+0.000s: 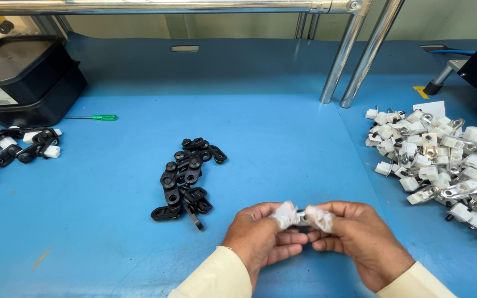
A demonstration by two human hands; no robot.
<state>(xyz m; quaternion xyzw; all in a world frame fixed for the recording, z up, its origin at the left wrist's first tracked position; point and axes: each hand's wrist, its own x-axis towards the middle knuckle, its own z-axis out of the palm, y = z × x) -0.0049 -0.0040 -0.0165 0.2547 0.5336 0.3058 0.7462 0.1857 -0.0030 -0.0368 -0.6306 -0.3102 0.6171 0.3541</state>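
The left hand [260, 234] and right hand [354, 237] are meeting low over the tabletop [282, 143], thumbs and forefingers pinching together on a small metal part [303, 218] between them. Both thumbs are wearing whitish wraps at their tips, which are covering most of the part, so its shape is hard to tell. The remaining fingers are curling underneath, knuckles facing outward, and the cream sleeves are angling in from the bottom edge.

Just beyond the left hand, a loose cluster of black clips [186, 176] is lying on the blue surface. To the right of the right hand, a large heap of white-and-metal pieces [443, 165] is spreading toward the edge. Far off to the left, a smaller pile of black and white parts [12, 149] is sitting near a black box [23, 77], with a green screwdriver [97, 117] lying beside it. Well ahead of the hands, two shiny metal poles [354, 55] are rising from the tabletop.
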